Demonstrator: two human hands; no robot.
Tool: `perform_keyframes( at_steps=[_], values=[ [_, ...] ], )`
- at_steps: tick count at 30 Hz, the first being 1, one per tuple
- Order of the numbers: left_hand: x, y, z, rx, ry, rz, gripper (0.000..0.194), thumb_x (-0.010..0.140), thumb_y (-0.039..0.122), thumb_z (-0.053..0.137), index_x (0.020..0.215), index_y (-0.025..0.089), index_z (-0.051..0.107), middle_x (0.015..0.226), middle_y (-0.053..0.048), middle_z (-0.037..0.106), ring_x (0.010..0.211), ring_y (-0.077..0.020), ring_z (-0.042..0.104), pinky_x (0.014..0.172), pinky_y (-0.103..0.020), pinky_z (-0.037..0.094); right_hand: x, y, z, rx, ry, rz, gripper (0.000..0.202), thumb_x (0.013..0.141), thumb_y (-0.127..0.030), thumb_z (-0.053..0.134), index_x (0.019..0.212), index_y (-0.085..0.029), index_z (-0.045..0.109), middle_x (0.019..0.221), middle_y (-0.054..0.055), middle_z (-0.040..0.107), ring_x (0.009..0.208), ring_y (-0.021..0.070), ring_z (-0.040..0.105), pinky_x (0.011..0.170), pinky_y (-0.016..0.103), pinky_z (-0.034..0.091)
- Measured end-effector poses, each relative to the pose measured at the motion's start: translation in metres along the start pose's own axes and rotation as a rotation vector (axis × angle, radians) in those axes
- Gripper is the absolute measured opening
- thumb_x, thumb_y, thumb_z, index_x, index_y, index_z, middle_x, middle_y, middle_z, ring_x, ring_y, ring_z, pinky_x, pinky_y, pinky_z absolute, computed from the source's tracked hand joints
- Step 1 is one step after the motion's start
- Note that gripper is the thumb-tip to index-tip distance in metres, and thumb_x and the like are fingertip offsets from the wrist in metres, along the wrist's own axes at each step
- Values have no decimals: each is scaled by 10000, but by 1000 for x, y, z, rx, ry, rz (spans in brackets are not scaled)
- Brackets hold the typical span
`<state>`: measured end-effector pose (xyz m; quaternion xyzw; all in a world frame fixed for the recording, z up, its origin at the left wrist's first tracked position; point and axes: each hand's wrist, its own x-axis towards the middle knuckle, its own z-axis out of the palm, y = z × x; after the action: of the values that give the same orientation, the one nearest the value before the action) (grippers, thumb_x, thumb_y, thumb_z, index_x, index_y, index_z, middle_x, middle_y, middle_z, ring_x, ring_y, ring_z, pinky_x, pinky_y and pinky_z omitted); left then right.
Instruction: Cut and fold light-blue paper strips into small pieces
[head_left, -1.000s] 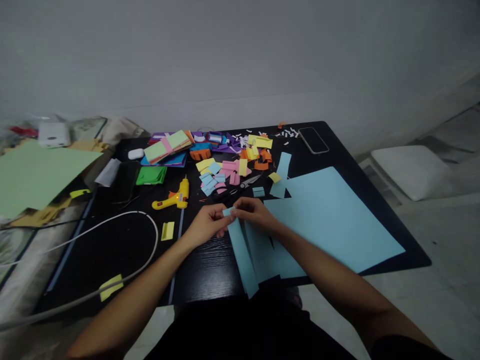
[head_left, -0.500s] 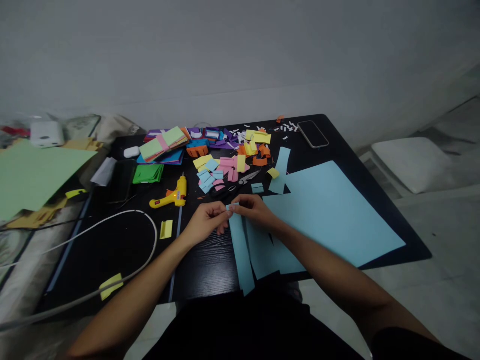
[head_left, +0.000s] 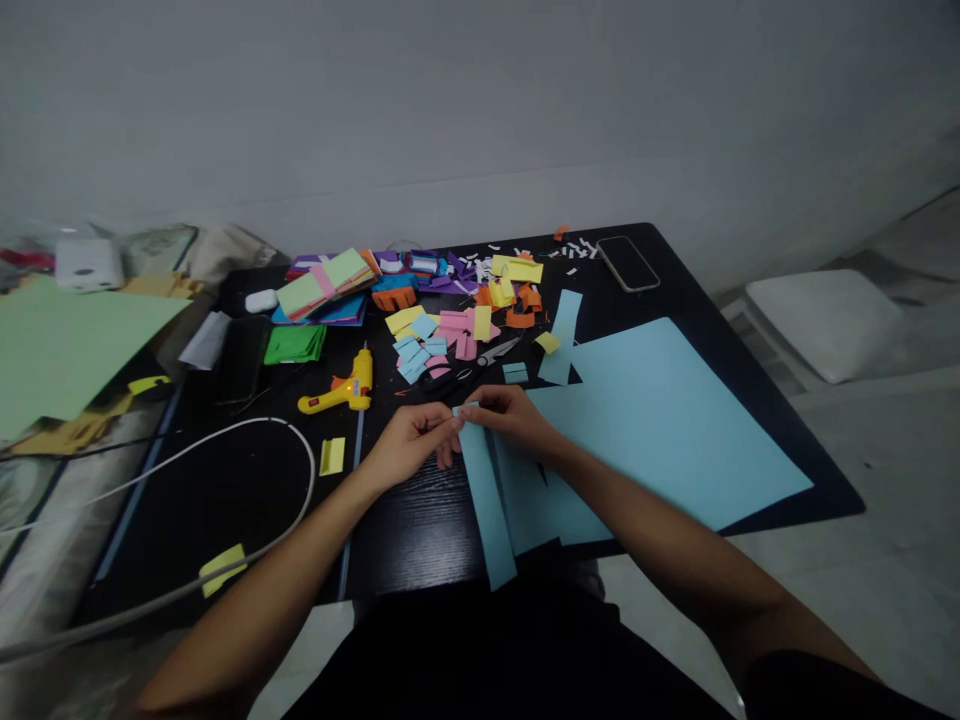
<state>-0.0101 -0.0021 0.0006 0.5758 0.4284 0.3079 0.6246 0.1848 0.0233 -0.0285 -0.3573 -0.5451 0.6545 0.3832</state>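
The left hand [head_left: 409, 442] and right hand [head_left: 513, 418] grasp 1 blue strip [head_left: 486, 500] at its far end, fingers [head_left: 491, 398] pinched; scissors [head_left: 491, 357] lie beyond the fingers on the tabletop [head_left: 412, 535].

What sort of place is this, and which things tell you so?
Probably a paper-craft workspace: a yellow glue gun, scissors and cut coloured paper pieces lie on the black table.

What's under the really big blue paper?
The black table shows past the edges of the big blue paper. Anything else underneath is covered, so I can't see it.
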Motion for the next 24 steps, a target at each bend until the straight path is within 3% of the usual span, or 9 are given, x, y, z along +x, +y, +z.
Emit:
perform_keyframes(
  at_steps=[4,9,12,19,24],
  values=[
    [0,-2,-3,40,9,42,379,884,518,703,740,168,688,601,-13,673,471,-124,609,493,-240,507,-1,-3,0,21,2,14,292,766,-463,810,791,-183,729,738,-2,692,680,137,591,652,270,469],
    [0,-2,-14,146,186,207,270,842,366,786,1042,187,759,805,-35,740,712,-150,688,687,-260,560,-2,-5,0,49,-25,48,284,783,-456,801,792,-181,730,723,-10,687,660,130,589,633,260,468],
    [1,-2,-18,255,195,272,194,847,313,785,1010,210,807,912,-64,766,809,-166,695,730,-263,542,-2,-4,0,47,-30,52,287,777,-455,808,795,-177,734,712,-14,676,658,127,581,632,256,457],
    [1,-6,-20,337,202,343,134,875,298,770,979,239,831,872,-52,772,734,-153,682,701,-267,534,-1,0,-1,38,-35,57,294,773,-458,808,810,-175,740,698,-18,659,641,119,555,622,252,423],
    [1,-5,-20,393,169,417,144,886,292,767,1002,226,823,883,-49,785,786,-159,704,706,-261,535,-1,1,-1,14,-2,74,315,749,-472,820,792,-170,741,693,-18,649,633,118,537,600,248,398]
  ],
)
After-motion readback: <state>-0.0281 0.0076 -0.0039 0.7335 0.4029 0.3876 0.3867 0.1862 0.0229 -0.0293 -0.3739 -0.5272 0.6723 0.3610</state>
